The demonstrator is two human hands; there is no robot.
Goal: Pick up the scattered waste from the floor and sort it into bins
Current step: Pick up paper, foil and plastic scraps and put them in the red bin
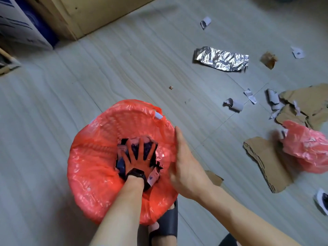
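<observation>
We pressed our left hand (140, 155), fingers spread flat, on dark waste (121, 165) inside the red-bagged bin (92, 157), our straight-fingered right hand (184, 157) against its right rim, foil (221, 58) and cardboard (266, 160) lying on the floor (124, 68).

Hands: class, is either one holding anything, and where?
Nothing is held. The left hand presses flat on the waste in the bin; the right hand rests open against its rim.
</observation>
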